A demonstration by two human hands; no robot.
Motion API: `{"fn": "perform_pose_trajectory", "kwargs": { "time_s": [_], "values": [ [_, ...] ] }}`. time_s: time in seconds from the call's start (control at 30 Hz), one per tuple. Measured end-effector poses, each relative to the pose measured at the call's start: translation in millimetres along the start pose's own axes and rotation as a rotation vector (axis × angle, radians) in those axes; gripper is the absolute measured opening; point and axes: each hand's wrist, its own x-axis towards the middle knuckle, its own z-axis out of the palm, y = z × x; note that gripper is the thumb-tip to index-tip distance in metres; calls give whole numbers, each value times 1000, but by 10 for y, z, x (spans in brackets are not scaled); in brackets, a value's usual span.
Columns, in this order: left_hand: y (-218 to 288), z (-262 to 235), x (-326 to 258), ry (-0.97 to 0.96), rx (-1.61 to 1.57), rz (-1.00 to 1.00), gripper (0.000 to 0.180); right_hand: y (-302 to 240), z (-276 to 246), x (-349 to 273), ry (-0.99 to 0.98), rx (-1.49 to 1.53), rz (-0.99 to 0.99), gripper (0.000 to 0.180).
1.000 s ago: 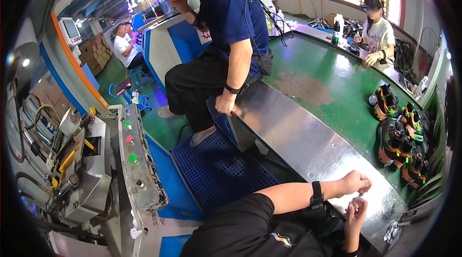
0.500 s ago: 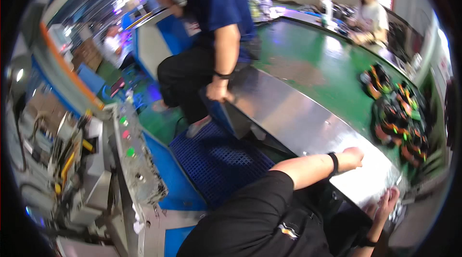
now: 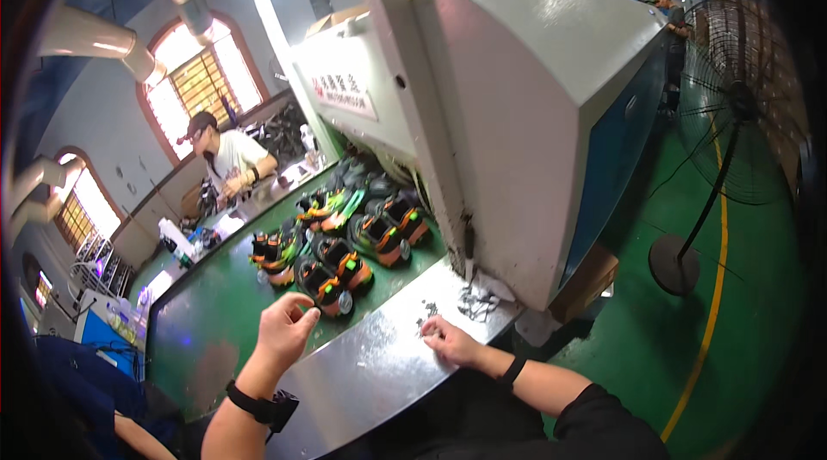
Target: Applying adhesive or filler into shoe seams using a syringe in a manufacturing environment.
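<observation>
My left hand (image 3: 286, 329) is raised over the far edge of the metal tabletop (image 3: 366, 391), beside the nearest shoes. Its fingers are loosely curled, with a gap to the thumb, and nothing shows in it. On the right, my right hand (image 3: 452, 346) is low over the metal, fingers drawn in toward the thumb. Whatever it may hold is too small or hidden to make out. Small dark bits (image 3: 428, 309) lie just beyond its fingertips. A group of black shoes with orange and green trim (image 3: 345, 260) stands on the green surface (image 3: 207, 335) past the metal strip.
A large white-and-blue machine (image 3: 517, 115) rises at the metal top's right end, with a tangle of thin dark strands (image 3: 478, 301) at its foot. A standing fan (image 3: 676, 262) is farther right. Across the green surface sits a person in white (image 3: 237, 154); a dark-blue sleeve (image 3: 82, 387) is at lower left.
The view has swung right, from the co-worker in dark blue to the shoes and white machine. My left hand has lifted from the metal top; my right has come over it from its edge.
</observation>
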Motion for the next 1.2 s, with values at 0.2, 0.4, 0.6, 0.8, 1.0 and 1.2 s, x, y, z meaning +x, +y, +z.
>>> {"fn": "perform_pose_trajectory", "kwargs": {
  "time_s": [0.2, 0.4, 0.6, 0.8, 1.0, 1.2],
  "values": [
    [1712, -150, 855, -81, -280, 401, 31, 81, -31, -47, -13, -11, -33, 28],
    [2558, 117, 2437, -218, -320, 686, 27, 88, 185, 168, -56, -6, -238, 27],
    [3137, 1144, 2586, -372, -515, 760, 30, -89, -36, 42, -40, -20, -165, 25],
    [3059, 1475, 2569, -335, -665, 722, 33, -71, 52, 86, -63, 36, -180, 26],
    [2965, 1600, 2532, -235, -793, 693, 36, -64, 17, 4, 26, 38, -243, 25],
    [3016, 1588, 2421, -181, -854, 691, 40, -103, 96, -4, -19, -14, -247, 26]
  ]
}}
